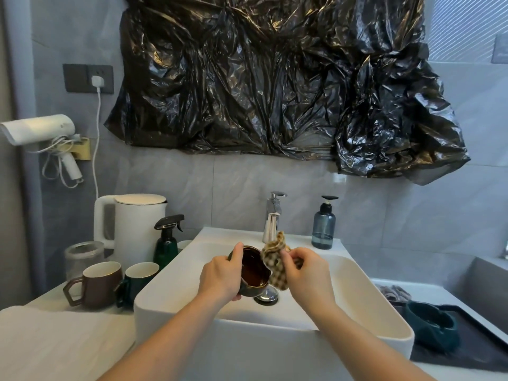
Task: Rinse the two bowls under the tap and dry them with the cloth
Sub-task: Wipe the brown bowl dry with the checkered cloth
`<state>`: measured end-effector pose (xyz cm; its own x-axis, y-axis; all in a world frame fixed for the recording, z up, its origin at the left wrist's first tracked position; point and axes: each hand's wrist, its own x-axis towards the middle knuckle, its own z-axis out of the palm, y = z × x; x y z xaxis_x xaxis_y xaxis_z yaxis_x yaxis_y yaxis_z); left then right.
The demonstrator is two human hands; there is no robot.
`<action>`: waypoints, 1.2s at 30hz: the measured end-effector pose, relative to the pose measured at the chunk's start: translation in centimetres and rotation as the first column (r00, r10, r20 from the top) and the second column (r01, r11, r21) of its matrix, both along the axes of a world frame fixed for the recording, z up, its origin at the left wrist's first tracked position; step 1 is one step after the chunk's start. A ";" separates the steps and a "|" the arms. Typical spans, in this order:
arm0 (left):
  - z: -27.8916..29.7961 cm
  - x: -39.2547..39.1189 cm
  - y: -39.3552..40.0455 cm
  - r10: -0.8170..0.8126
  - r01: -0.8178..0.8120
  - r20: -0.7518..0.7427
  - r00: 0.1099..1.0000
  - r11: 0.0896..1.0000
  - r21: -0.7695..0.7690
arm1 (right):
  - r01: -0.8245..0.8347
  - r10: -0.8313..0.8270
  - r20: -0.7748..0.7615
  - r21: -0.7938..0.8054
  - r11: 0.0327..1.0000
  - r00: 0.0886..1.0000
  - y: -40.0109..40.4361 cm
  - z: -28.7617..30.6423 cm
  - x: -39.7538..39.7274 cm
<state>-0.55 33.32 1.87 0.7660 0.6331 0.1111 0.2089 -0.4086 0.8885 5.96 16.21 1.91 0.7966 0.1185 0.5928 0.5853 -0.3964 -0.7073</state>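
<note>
White sink (pixel 357 273) mid-frame, tap (pixel 272 215) at its 12 o'clock. Teal bowl (pixel 431 325) on dark tray (pixel 467 350) at sink's 3 o'clock. Left hand (pixel 220 276) grips brown bowl (pixel 254 268) over basin; right hand (pixel 308 273) pinches checked cloth (pixel 273 259) against bowl's rim.

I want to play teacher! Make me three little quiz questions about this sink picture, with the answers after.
1. True or false: the left hand holds the brown bowl over the sink.
2. What does the right hand hold?
A. the soap bottle
B. the checked cloth
C. the kettle
3. Fill in: the green bowl sits on the dark ____ to the right of the sink.

Key: 1 true; 2 B; 3 tray.
</note>
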 end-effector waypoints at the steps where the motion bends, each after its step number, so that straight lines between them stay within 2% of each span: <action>1: 0.1 -0.1 0.0 0.006 -0.005 0.012 1.000 1.000 -0.024 | -0.004 0.006 -0.045 0.035 0.999 0.999 -0.3 0.1 0.0; 4: 0.3 -0.4 -0.2 -0.002 0.003 0.035 0.999 0.999 -0.045 | -0.032 0.036 -0.142 0.035 0.999 0.989 -1.1 0.3 -0.2; 8: 0.4 -0.3 -0.2 -0.013 0.016 0.041 0.999 0.997 -0.074 | -0.065 0.038 -0.162 -0.161 0.985 0.986 -2.9 -0.2 -0.7; 11: 0.6 -0.5 -0.1 0.001 0.004 0.047 0.999 0.993 -0.117 | -0.067 0.028 -0.191 -0.203 0.977 0.981 -4.1 -0.1 -0.5; 15: 1.0 -0.5 -0.1 0.016 -0.007 0.037 0.999 0.976 -0.219 | -0.087 0.048 -0.252 -0.144 0.986 0.966 -4.3 0.3 -0.5; 20: 1.7 -0.1 0.6 0.055 -0.025 0.074 0.996 0.933 -0.359 | -0.134 0.071 -0.375 -0.145 0.980 0.924 -4.1 0.1 -0.3; 23: 2.6 0.5 1.2 0.060 -0.010 0.110 0.992 0.912 -0.411 | -0.127 0.088 -0.421 -0.065 0.990 0.903 -4.7 -0.1 -0.1; 30: 4.8 1.2 -2.6 -0.110 0.198 0.219 0.969 0.878 -0.436 | -0.053 0.122 -0.292 0.233 0.971 0.949 -6.2 0.6 -0.6; 33: 5.2 0.8 -5.9 -0.149 0.250 0.250 0.957 0.862 -0.440 | -0.054 0.106 -0.283 0.185 0.981 0.953 -8.7 1.4 -1.2; 36: 5.2 -0.4 -8.2 -0.159 0.285 0.307 0.938 0.857 -0.429 | -0.044 0.108 -0.355 0.184 0.982 0.929 -10.4 1.6 -0.6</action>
<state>-0.95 25.17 7.04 0.8779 0.4753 0.0576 -0.0934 0.0520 0.9943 5.34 5.80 3.55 0.9528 0.1108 0.2825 0.3006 -0.2163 -0.9289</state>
